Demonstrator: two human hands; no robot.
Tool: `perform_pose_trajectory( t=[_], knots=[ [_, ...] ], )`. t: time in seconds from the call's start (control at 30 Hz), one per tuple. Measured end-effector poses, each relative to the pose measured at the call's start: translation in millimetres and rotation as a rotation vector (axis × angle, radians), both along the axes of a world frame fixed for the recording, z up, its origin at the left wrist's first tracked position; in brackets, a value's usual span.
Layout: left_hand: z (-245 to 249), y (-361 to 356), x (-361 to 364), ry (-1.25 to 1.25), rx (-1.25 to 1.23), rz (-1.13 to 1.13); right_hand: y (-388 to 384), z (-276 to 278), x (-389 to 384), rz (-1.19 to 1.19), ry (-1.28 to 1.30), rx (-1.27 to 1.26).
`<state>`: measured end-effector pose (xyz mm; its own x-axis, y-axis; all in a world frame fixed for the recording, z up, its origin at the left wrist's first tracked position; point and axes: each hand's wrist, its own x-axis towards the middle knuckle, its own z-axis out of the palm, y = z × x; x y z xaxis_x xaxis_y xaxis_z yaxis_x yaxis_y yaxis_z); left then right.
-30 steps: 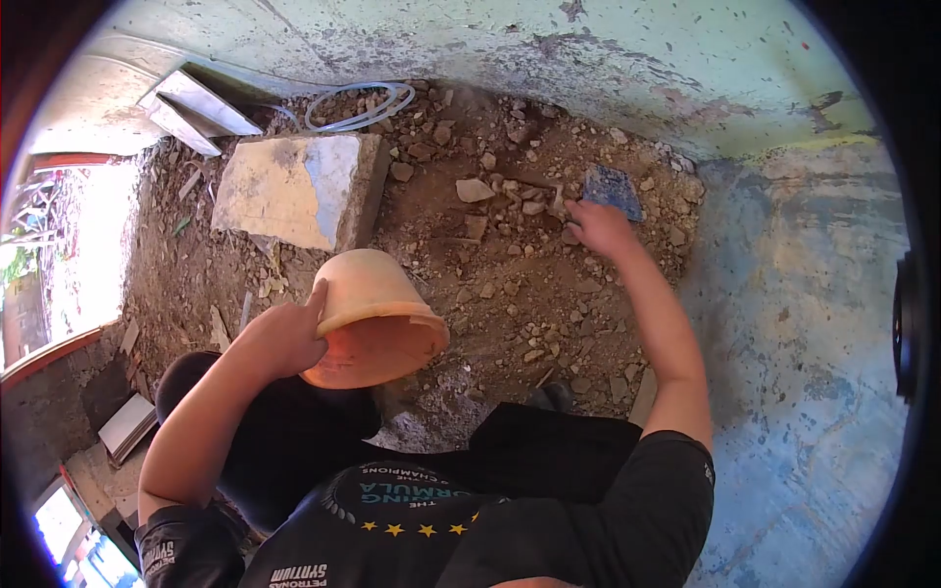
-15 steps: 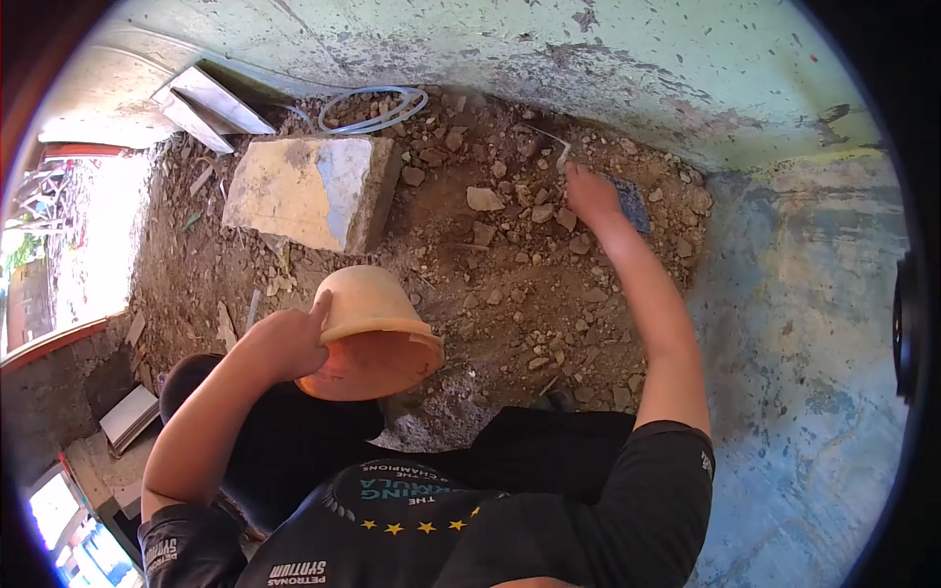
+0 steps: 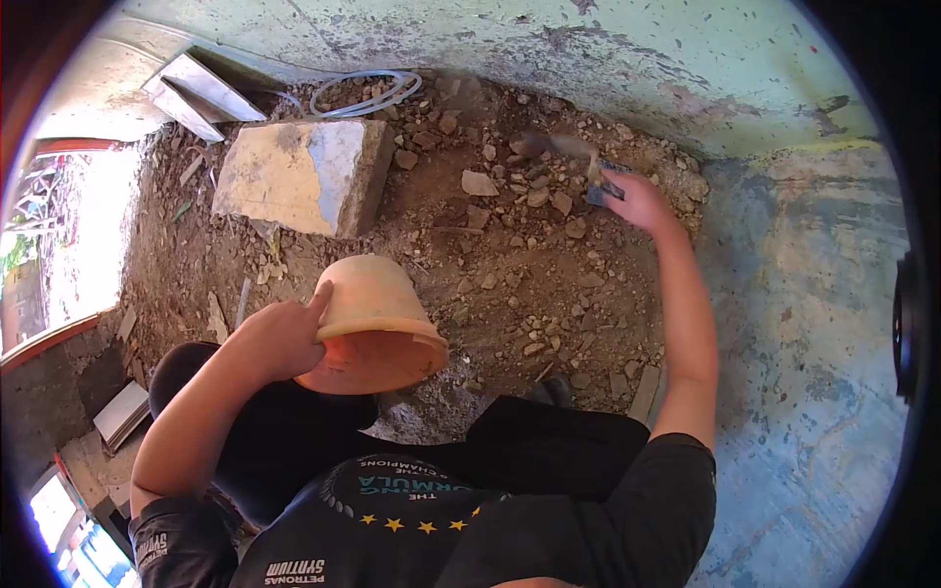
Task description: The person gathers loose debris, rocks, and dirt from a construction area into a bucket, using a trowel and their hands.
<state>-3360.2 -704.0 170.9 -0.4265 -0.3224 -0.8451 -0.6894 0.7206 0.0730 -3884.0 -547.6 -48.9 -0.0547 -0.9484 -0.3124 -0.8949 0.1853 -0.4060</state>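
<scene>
Wall: peeling, blue-green; bordered the rubble. Block, one: yellow-faced with a pale patch; lay upon the rubble. Orange bucket, one: was tilted near the knees, mouth toward the person. Left hand: gripped the bucket's side. Right hand: grasped the tool's handle. Trowel-like tool, one: blurred; stood out over stones near the wall. Blue piece: partly hidden, beside the right fingers.
</scene>
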Motion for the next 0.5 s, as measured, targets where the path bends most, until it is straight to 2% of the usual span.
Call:
perform_pose_trajectory(
  t=[0.07, 0.1, 0.2, 0.27, 0.3, 0.33, 0.43, 0.5],
  knots=[
    [-3, 0, 7, 0.017, -0.031, -0.006, -7, -12, 14, -0.172, 0.165, -0.16],
    [-2, 0, 6, 0.017, -0.032, -0.01, -12, -22, 20, -0.177, 0.165, -0.16],
    [-1, 0, 6, -0.017, -0.029, 0.012, -30, -55, 37, -0.199, 0.208, -0.098],
    [-8, -4, 13, -0.022, -0.051, 0.023, -43, -70, 50, -0.228, 0.202, 0.088],
    [-10, -7, 15, -0.02, -0.055, 0.022, -46, -68, 51, -0.262, 0.099, 0.106],
    [-10, -10, 17, 0.008, -0.08, 0.039, -46, -65, 47, -0.263, 0.1, 0.104],
    [-22, -19, 31, 0.114, -0.109, 0.125, -43, -45, 29, -0.191, -0.044, 0.032],
    [-25, -27, 32, 0.185, -0.115, 0.179, -43, -31, 18, -0.288, -0.288, 0.398]
  ],
)
